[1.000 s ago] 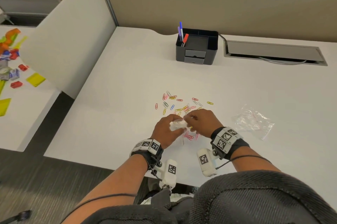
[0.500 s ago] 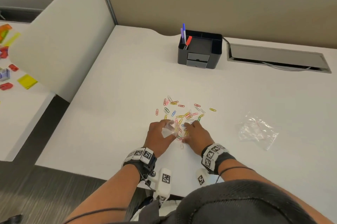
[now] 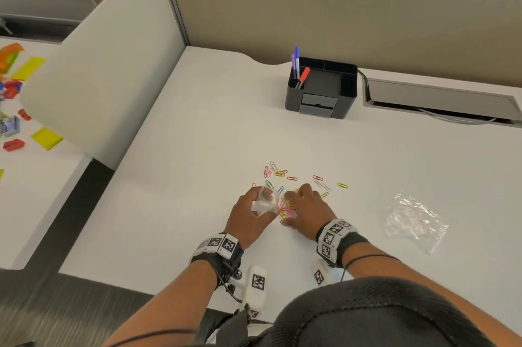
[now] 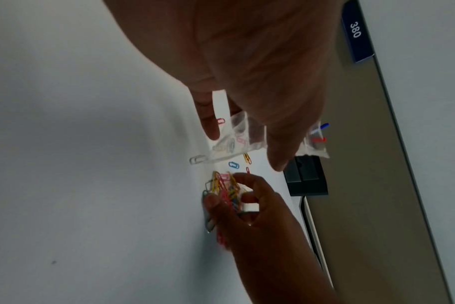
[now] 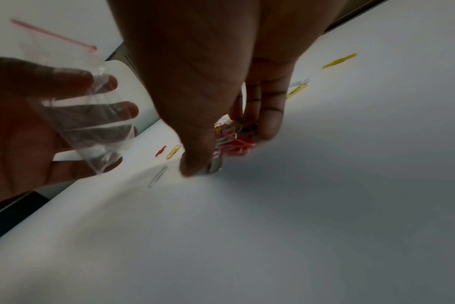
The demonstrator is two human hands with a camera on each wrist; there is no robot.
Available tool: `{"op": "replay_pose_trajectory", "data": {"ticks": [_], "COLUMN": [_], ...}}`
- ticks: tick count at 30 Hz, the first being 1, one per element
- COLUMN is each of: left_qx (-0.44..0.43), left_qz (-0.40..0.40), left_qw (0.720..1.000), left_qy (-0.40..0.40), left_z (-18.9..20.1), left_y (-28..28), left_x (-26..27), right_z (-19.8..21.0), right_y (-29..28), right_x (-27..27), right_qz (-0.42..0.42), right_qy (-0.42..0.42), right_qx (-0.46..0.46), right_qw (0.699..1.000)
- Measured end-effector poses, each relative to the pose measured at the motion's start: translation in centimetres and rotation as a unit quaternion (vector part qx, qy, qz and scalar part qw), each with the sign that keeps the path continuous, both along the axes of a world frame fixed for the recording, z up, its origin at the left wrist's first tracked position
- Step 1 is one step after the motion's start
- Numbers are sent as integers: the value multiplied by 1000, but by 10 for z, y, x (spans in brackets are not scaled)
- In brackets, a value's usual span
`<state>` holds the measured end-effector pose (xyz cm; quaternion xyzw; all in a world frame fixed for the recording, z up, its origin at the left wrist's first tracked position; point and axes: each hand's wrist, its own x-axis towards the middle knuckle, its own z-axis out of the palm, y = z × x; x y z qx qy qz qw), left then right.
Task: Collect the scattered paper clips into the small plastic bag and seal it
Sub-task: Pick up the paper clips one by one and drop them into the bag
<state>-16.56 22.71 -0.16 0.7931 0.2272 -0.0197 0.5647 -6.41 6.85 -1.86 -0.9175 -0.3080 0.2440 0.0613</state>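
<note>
- Nearest, at the lower centre of the head view, both wrists carry marker bands, and the hands work side by side just past the near edge of the white desk [image 3: 175,165].
- The left hand [image 3: 250,219] grips the small plastic bag [image 3: 265,202] in curled fingers just above the desk beside the pile, probably so that each handful has only a short way to travel. In the right wrist view the bag lies clear and crumpled across that palm.
- The right hand [image 3: 303,209] is cupped with its fingers closed on a bunch of paper clips [image 4: 225,188] at the desk surface. The left wrist view shows thumb and fingers pinching the coloured clips together. That suits taking many at once.
- Just beyond the hands, loose clips [image 3: 282,173] lie scattered at frame centre, so collecting looks far from finished and sealing is not yet possible.
- At centre right, a second clear bag [image 3: 415,219] lies flat, well apart from the hands.
- Farthest, at upper centre, a black desk organiser [image 3: 322,92] with pens stands by the wall.
</note>
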Motion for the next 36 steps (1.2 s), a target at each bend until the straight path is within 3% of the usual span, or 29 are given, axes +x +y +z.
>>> {"op": "replay_pose_trajectory", "data": {"ticks": [5,9,14,21,29,36], "left_qx": [27,53,76,112,152,154], "left_qz": [-24,-42,-48,-45,-70,-80], "left_qw": [999,997,996,992,985,985], "left_qy": [9,21,24,30,30,23], "left_z": [7,3,2,-4,-6,-3], "left_y": [-1,-1,-5,-19,-40,-55], "left_x": [7,9,15,24,26,24], "right_z": [-4,9,27,76,100,108], "right_y": [-1,-9,-21,-14,-2,-2], "right_x": [4,16,31,34,26,22], "right_qz": [69,6,-114,-89,23,-46], "right_qy": [-21,20,80,77,23,75], "right_qx": [23,36,122,201,95,110], "right_qw": [997,999,983,973,995,990]}}
